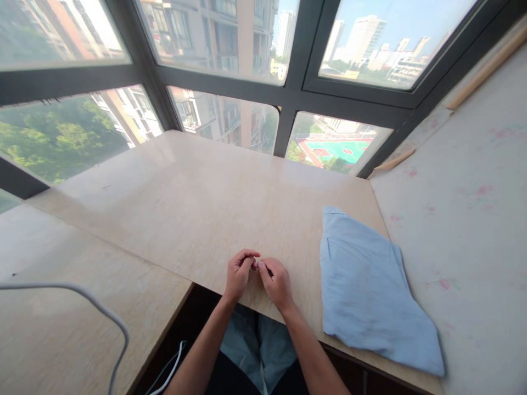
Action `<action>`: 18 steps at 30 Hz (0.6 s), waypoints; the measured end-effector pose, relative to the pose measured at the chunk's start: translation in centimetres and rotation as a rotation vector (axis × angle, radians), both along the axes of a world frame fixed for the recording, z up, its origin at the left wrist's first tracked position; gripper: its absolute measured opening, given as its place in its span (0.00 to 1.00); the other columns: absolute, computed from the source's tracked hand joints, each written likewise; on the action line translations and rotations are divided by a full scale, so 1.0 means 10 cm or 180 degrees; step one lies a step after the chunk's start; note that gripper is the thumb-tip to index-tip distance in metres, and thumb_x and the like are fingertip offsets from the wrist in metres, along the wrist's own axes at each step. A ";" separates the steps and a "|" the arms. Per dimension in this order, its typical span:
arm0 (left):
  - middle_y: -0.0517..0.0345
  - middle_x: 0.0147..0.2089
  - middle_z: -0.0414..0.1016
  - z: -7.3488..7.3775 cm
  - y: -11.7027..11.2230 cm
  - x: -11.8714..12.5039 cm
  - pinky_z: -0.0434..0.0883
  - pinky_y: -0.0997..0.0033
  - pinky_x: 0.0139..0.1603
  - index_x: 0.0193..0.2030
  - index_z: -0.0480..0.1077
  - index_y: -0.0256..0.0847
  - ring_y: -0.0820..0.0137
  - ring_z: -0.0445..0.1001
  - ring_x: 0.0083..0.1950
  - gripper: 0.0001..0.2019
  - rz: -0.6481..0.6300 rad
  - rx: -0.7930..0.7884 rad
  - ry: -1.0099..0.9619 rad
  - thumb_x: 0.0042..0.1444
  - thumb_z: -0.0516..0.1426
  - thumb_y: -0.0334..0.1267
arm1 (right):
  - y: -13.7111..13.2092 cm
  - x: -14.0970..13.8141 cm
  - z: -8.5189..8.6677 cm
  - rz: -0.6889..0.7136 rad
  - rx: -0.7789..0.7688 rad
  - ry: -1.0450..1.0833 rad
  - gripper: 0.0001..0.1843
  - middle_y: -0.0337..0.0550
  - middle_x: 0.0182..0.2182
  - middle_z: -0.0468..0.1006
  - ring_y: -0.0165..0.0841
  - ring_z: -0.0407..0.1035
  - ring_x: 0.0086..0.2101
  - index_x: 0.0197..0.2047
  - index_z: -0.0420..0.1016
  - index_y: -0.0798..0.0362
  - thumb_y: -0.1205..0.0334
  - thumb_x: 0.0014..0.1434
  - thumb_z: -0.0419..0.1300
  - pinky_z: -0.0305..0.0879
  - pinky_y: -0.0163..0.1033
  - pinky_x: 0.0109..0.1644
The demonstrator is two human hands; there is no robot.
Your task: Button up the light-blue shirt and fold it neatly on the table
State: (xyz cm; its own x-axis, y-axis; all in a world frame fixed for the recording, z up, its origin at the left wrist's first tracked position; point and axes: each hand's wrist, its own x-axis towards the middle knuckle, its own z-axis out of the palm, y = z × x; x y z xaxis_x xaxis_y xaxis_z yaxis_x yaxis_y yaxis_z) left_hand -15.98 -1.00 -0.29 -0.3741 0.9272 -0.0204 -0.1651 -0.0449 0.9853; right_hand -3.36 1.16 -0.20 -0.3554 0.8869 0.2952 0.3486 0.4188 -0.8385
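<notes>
Head view: folded blue garment (pixel 370 285) flat on wooden table (pixel 206 208), near the right hand (pixel 278 282) on its outer side, not touched by it. Lower corner past the table's near edge, pocket seam showing on top. Left hand (pixel 239 272) and right hand close together over the near table edge, both narrow, fingers curled in, tips meeting between them. Cannot tell if anything tiny is pinched there. Forearms coming up from below, bare. More blue cloth (pixel 257 343) on the lap, under the hands and between the forearms, partly hidden by the table. White cable (pixel 102 312) well left of the left hand, looping over a second, lower tabletop (pixel 61 340). Pale surface with pink flecks (pixel 473 219) well right of the right hand, beyond the garment. Window (pixel 230 115) with dark frames far ahead of both hands, buildings and trees outside.
</notes>
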 end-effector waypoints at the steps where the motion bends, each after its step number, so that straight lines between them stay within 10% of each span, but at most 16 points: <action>1: 0.61 0.24 0.69 0.00 0.00 0.00 0.67 0.73 0.33 0.33 0.76 0.39 0.74 0.67 0.28 0.08 0.0002 -0.0002 0.0002 0.55 0.57 0.38 | 0.01 -0.01 0.00 -0.0017 0.0014 -0.0016 0.16 0.43 0.32 0.80 0.34 0.72 0.36 0.34 0.78 0.51 0.60 0.68 0.51 0.64 0.39 0.43; 11: 0.59 0.29 0.73 -0.07 -0.01 -0.05 0.67 0.74 0.33 0.35 0.77 0.39 0.73 0.69 0.30 0.08 -0.0029 0.0042 0.0018 0.54 0.58 0.38 | -0.40 0.21 0.21 0.0206 -0.0435 0.0125 0.15 0.42 0.32 0.81 0.32 0.74 0.35 0.33 0.79 0.52 0.59 0.66 0.54 0.68 0.37 0.42; 18: 0.58 0.31 0.75 -0.16 -0.02 -0.08 0.68 0.73 0.35 0.36 0.78 0.39 0.73 0.70 0.32 0.08 -0.0101 0.0055 -0.0023 0.55 0.59 0.38 | -0.49 1.32 0.74 -0.0750 -0.0097 0.0064 0.14 0.45 0.36 0.82 0.36 0.76 0.40 0.33 0.79 0.51 0.56 0.65 0.55 0.70 0.40 0.48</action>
